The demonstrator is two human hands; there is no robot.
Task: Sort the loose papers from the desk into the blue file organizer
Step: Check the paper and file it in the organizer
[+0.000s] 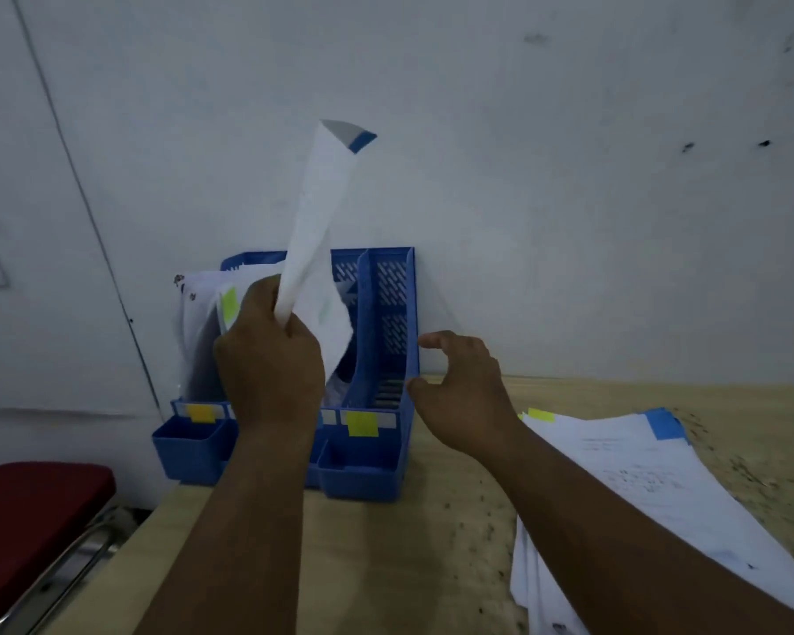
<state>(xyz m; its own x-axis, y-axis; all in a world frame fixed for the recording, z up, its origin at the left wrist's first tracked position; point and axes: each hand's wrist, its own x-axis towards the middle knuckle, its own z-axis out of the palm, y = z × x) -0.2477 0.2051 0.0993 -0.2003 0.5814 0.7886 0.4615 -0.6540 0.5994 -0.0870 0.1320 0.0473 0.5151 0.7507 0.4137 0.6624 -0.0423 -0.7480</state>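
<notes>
Gripping paper (315, 231) (curled) in left hand (269, 359) over organizer (388, 313) | right hand (464, 396) empty, loose

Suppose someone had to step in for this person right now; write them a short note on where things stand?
Left hand: grips a folded paper with a blue tab at its top, held upright over the middle of the blue file organizer.
Right hand: open, holding nothing, beside the organizer's right wall.
Done: some papers already stand in the left compartment, one with a yellow-green tab. The right compartment looks empty.
Left: drop the held sheet into a slot, then sort the loose stack lying on the desk to the right; blue and yellow tabs show on it.
</notes>
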